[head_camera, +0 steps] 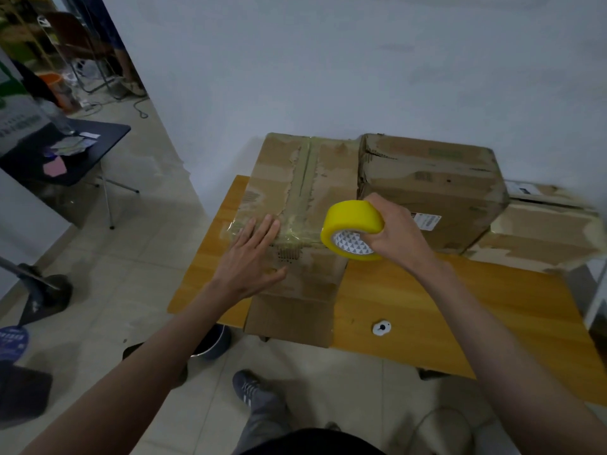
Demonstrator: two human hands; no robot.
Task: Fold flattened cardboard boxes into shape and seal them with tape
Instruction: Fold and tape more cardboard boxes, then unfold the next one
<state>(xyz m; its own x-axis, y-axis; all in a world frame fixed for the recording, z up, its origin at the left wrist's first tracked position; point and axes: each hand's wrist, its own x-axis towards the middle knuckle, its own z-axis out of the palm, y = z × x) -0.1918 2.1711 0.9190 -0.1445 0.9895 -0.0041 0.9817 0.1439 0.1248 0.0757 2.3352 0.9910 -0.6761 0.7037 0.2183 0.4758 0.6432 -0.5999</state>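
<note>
head | right hand (pixel 395 233) holds tape roll (pixel 353 226) | beside box (pixel 305 192)

Both forearms are bare to the bottom edge of the picture, with no sleeve, watch or ring showing on the left hand (pixel 251 259) or the right hand (pixel 395 233). A dark, black-looking top (pixel 312 443) shows at the lower edge. Below it are grey trousers (pixel 262 421) and a dark grey sneaker (pixel 251 387) with pale side stripes.
</note>
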